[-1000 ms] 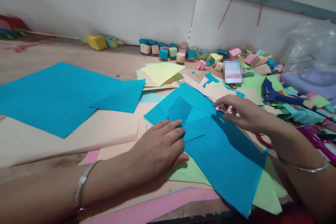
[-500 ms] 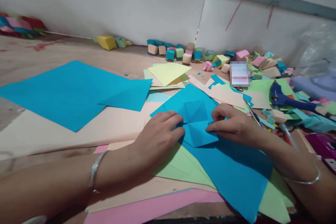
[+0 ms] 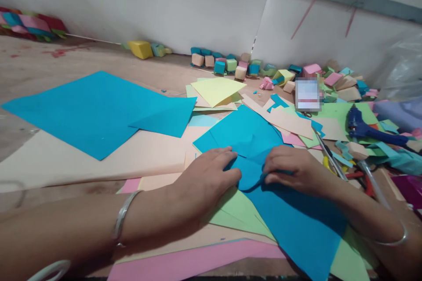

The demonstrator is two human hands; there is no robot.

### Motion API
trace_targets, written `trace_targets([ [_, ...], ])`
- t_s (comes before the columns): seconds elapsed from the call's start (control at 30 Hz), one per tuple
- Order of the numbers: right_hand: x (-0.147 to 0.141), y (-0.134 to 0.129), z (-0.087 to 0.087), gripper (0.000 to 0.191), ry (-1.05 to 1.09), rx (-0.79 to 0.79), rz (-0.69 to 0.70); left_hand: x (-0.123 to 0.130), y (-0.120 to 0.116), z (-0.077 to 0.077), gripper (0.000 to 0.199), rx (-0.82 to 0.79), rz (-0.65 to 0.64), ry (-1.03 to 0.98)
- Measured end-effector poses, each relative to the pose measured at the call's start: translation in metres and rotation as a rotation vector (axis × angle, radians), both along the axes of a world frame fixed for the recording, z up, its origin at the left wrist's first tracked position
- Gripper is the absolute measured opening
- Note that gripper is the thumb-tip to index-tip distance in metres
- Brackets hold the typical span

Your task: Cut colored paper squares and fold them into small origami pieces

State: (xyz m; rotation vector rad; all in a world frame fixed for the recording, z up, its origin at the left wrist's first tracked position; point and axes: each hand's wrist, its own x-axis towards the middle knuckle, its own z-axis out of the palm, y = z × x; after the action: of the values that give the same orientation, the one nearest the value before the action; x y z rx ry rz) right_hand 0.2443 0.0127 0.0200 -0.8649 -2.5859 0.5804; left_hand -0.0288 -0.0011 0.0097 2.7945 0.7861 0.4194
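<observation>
A small creased square of blue paper (image 3: 248,178) lies between my hands, on top of larger blue sheets (image 3: 306,224). My left hand (image 3: 211,180) grips its left edge, thumb and fingers bent against it. On the other side my right hand (image 3: 293,169) pinches its right edge, and the paper curls and bulges there. Parts of both fingertips are hidden by the paper and knuckles. Under the blue sheets, green paper (image 3: 244,215) sticks out, with pink paper (image 3: 194,259) nearer the front edge.
Another large blue sheet (image 3: 99,114) lies at the left. Yellow paper (image 3: 216,90) is behind my hands. To the right are a blue glue gun (image 3: 365,127), a pen (image 3: 329,153) and paper scraps. Small paper blocks (image 3: 219,67) line the wall.
The small blue paper lay flatter with its creases showing; now its right side is bent and curled. My right hand has closed more around that edge. The whole view shifted slightly.
</observation>
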Motion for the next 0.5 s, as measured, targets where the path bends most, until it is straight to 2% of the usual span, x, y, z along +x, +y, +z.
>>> trace_targets([
  [0.07,-0.004,0.0,-0.003,0.023,0.001,-0.031,-0.121,-0.003,-0.001,0.001,0.025,-0.055,-0.021,-0.019],
  [0.13,-0.008,-0.001,-0.008,0.025,-0.03,-0.03,-0.186,-0.003,-0.002,0.004,0.026,-0.117,-0.061,-0.026],
  [0.23,-0.014,-0.004,-0.014,0.026,-0.1,0.043,-0.219,0.0,-0.003,0.006,0.02,-0.176,-0.126,-0.02],
  [0.4,-0.019,-0.007,-0.019,0.036,-0.168,0.187,-0.264,0.004,-0.004,0.003,0.017,-0.152,-0.122,-0.048],
  [0.5,-0.02,-0.008,-0.019,0.039,-0.187,0.235,-0.271,0.003,-0.004,0.001,0.014,-0.135,-0.162,-0.017],
])
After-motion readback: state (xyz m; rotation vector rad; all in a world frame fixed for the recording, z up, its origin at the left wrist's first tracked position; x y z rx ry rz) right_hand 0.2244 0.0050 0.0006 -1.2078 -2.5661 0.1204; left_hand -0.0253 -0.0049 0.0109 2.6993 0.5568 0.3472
